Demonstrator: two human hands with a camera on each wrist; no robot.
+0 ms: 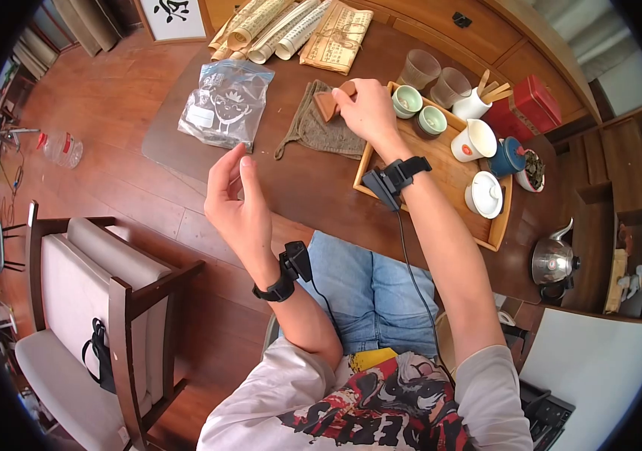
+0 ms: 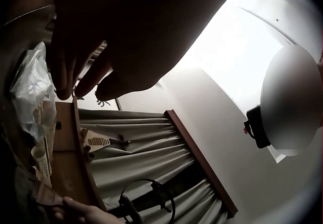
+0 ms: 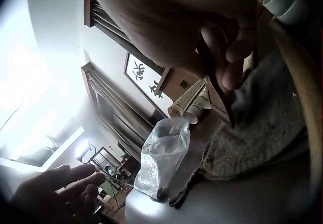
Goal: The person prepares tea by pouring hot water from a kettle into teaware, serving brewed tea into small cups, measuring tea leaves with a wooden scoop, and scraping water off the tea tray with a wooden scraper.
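Well, cloth (image 1: 319, 134) on brown table (image 1: 307, 188) — reddish floor (image 1: 129, 161).

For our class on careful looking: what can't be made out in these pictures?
Head: part of the flat, angular brown piece, covered by the right hand.
Head: any print on the clear plastic bag's white rectangular label, too small.
Left wrist: the left hand's creases, lost in shadow.

Passage: tabletop strip (image 1: 282, 109) between plastic bag (image 1: 225, 105) and cloth (image 1: 321, 129) | obstacles beside right hand (image 1: 368, 113): tray (image 1: 456, 179), green cups (image 1: 432, 122)

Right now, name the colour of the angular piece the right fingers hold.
Reddish brown piece, clearest in head view.
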